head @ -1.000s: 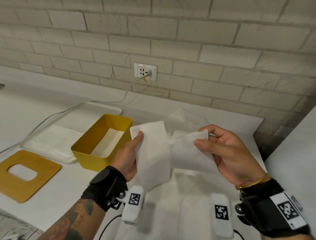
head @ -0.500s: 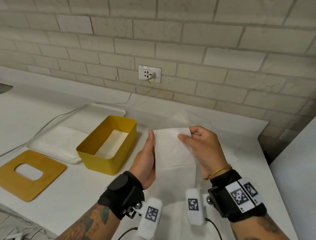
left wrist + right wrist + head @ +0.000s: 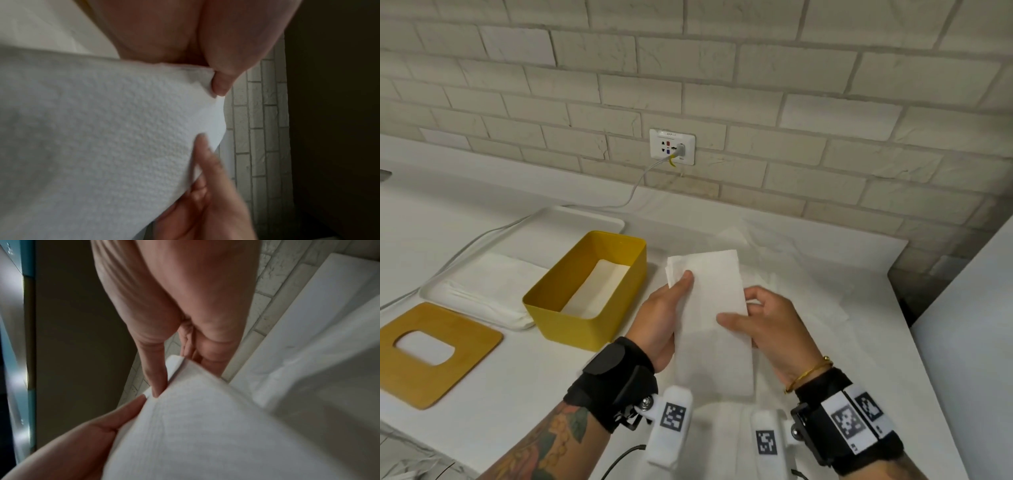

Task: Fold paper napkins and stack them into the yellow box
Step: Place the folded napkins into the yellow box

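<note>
You now hold the napkin (image 3: 710,308) as one long narrow strip above the table (image 3: 493,383) — a second ago it was spread between your hands in two crumpled halves, and half a second ago your right hand (image 3: 767,329) was up at its top corner. That hand has slid down to the middle of the right edge, thumb on the front and fingers (image 3: 758,294) curled behind, pinching the paper. Your left hand (image 3: 664,315) grips the left edge higher up, thumb pressed on the face, the other fingers hidden behind the sheet. So the lengthwise fold looks closed, though layers peek out unevenly at the top left corner. The yellow box (image 3: 585,291) stands just left of your left hand, open, with white napkins already lying flat inside. I judge the strip too long for it — one more fold across seems due before stacking.
</note>
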A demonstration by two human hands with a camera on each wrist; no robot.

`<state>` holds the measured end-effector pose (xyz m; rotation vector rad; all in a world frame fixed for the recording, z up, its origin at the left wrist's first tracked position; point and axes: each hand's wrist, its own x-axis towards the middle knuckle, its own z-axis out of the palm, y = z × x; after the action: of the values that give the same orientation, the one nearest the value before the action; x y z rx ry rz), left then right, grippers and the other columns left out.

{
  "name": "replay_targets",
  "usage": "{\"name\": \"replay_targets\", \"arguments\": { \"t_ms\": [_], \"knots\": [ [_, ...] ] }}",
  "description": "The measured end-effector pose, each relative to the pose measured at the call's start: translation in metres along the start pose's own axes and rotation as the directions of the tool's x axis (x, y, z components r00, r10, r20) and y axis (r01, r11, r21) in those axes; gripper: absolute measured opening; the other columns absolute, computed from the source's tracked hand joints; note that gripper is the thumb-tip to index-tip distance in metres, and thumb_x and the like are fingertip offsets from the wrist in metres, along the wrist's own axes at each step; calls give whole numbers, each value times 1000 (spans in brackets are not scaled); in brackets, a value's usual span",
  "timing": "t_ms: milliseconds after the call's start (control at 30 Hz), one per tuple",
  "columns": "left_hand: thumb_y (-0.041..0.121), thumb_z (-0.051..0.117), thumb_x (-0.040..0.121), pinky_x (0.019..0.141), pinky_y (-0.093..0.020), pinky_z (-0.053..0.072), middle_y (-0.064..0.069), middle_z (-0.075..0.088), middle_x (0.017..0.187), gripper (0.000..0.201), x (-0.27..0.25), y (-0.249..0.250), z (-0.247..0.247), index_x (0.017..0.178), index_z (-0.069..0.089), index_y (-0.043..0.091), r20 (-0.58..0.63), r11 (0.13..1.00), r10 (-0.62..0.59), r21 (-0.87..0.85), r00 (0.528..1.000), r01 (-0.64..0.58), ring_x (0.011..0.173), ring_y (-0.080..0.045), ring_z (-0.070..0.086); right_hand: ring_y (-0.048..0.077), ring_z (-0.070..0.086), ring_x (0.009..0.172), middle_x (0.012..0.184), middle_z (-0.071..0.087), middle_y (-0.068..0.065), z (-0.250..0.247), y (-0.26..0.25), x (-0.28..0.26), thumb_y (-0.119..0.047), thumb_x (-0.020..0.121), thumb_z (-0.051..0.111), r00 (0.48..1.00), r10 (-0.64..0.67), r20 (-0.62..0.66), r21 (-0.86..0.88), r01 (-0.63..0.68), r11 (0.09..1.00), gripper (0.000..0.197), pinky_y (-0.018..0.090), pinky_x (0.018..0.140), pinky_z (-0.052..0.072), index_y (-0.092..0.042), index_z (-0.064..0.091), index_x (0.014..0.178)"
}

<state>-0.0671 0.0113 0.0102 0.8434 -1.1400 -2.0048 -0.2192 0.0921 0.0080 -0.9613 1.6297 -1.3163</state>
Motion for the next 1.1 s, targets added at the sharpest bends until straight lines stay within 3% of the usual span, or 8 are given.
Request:
{"name": "replay_targets", "arguments": {
  "t_ms": [100,233,433,633,733,900,1033,1100],
  "knots": [
    [36,48,106,73,-32,59,-10,77,109,38,1,5,-5,124,66,7,-37,1000,18,-25,999,-19,98,-23,75,26,77,86,91,79,10,-7,26,-10,-5,82,81,992,103,72,-18,-101,995,25,46,86,62,-4,66,103],
    [37,54,102,96,-42,54,-9,76,115,38,1,12,-12,126,67,9,-104,999,25,-43,994,-29,108,-25,72,30,76,79,84,76,20,-23,48,-21,1,81,81,952,234,196,-131,-211,969,26,40,77,63,1,64,100],
    [38,52,103,99,-45,53,-12,74,120,42,-3,15,-8,131,63,9,-11,1000,22,12,1000,-21,112,-28,71,11,71,107,113,76,-5,-38,9,-15,-36,77,85,988,20,153,-48,-13,999,56,33,96,53,-24,63,126],
    [40,45,105,97,-44,56,-16,72,123,47,-17,9,-14,133,61,5,64,986,34,162,997,-44,114,-33,69,20,75,99,105,79,1,11,4,1,-6,89,74,989,-48,143,-28,53,998,31,48,96,57,-18,68,117],
    [23,58,100,92,-40,58,-9,74,119,32,-28,-1,-36,129,62,13,8,953,128,275,992,-125,110,-29,70,19,74,97,100,78,-3,36,10,5,-9,89,73,993,-88,77,-55,92,994,22,52,95,57,-25,72,104],
    [-15,48,90,86,-36,59,4,75,104,48,-48,-6,-67,114,66,23,-116,766,406,585,907,-268,103,-23,70,26,74,94,95,78,0,73,2,1,-21,82,67,984,-150,98,-4,151,989,17,58,91,56,-23,68,99],
    [-21,41,88,74,-13,52,30,68,95,62,-67,7,-61,121,59,28,-124,649,596,656,793,-385,92,3,64,21,72,99,101,77,-1,88,-13,-4,-16,91,65,958,-248,147,49,244,969,20,49,91,58,-22,68,110],
    [-20,40,87,70,-10,49,29,67,92,60,-72,1,-60,127,57,22,-158,642,621,664,767,-383,88,5,62,21,72,97,100,76,-1,95,-11,-9,-18,92,63,956,-254,149,34,252,967,19,47,88,59,-25,68,109]
  ]
}}
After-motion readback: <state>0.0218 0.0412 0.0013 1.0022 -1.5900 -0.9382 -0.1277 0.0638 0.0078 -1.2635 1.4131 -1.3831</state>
